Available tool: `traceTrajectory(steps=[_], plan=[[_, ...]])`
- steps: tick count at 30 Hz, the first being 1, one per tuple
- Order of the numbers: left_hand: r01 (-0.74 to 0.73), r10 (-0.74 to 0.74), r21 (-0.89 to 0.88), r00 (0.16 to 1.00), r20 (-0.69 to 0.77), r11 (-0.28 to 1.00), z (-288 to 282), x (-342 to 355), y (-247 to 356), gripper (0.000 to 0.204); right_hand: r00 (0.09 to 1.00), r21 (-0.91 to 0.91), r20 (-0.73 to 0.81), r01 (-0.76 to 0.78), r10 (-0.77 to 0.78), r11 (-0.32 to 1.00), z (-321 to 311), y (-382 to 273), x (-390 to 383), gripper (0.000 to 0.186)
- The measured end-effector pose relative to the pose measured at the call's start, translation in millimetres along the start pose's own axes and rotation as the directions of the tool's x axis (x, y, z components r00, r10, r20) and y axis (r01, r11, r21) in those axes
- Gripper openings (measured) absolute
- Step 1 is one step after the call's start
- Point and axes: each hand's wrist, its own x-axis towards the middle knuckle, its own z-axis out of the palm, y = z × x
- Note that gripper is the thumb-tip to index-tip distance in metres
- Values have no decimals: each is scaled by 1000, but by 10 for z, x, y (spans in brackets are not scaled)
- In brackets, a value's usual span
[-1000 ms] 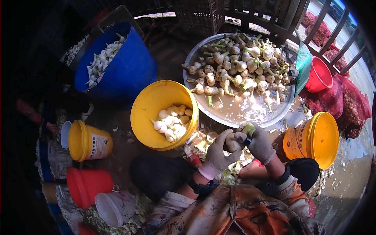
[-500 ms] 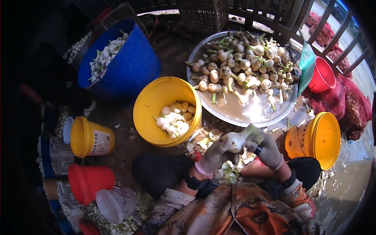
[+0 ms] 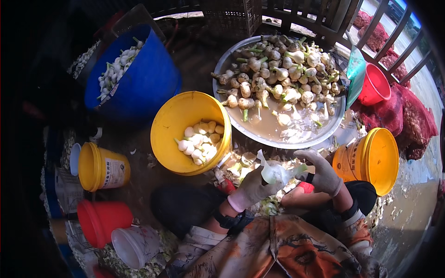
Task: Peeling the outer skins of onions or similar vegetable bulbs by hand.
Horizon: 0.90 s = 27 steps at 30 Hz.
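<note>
A garlic bulb (image 3: pixel 274 175) with a green-white stem and a flap of loose white skin standing up sits in my gloved left hand (image 3: pixel 252 189), whose fingers are wrapped round it. Close by, my gloved right hand (image 3: pixel 323 172) is lifted beside the stem end, thumb and forefinger apart. A small dark band or tool (image 3: pixel 309 178) shows at its thumb; I cannot make out which. Left of my hands a tilted yellow bucket (image 3: pixel 162 132) holds peeled bulbs (image 3: pixel 198 144). Beyond them, a wide metal basin (image 3: pixel 269 135) carries a heap of unpeeled garlic (image 3: pixel 287 74) and muddy water.
A blue tub (image 3: pixel 134 88) of white bulbs stands far left. Smaller yellow (image 3: pixel 92 162), red (image 3: pixel 106 220) and white (image 3: pixel 134 245) buckets line the left. An orange-yellow bucket (image 3: pixel 384 160), red bucket (image 3: pixel 376 85) and net sacks (image 3: pixel 417 120) are right. Peelings litter the ground.
My right hand has come away from the bulb, its fingers spreading. The bulb has dropped slightly in my left hand, and a flap of skin now stands up from it. The view has shifted slightly.
</note>
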Motion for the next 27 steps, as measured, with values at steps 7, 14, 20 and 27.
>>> traceTrajectory(steps=[7, 14, 20, 27], plan=[[-146, 125, -153, 983, -137, 977, -50, 0, 92, 76, 992, 311, 40, 100, -118, 945, 140, -272, 148, 26], [-218, 221, 37, 958, -184, 975, -79, -64, 171, 47, 990, 384, 91, 61, -104, 921, 74, -202, 144, 24], [-372, 546, 542, 813, -201, 754, 70, -93, 394, 26, 990, 455, -136, 23, 44, 890, 115, -33, 197, 18], [179, -611, 935, 790, 49, 307, 71, 35, -143, 30, 906, 703, -187, -146, 380, 696, -1, -85, 185, 25]])
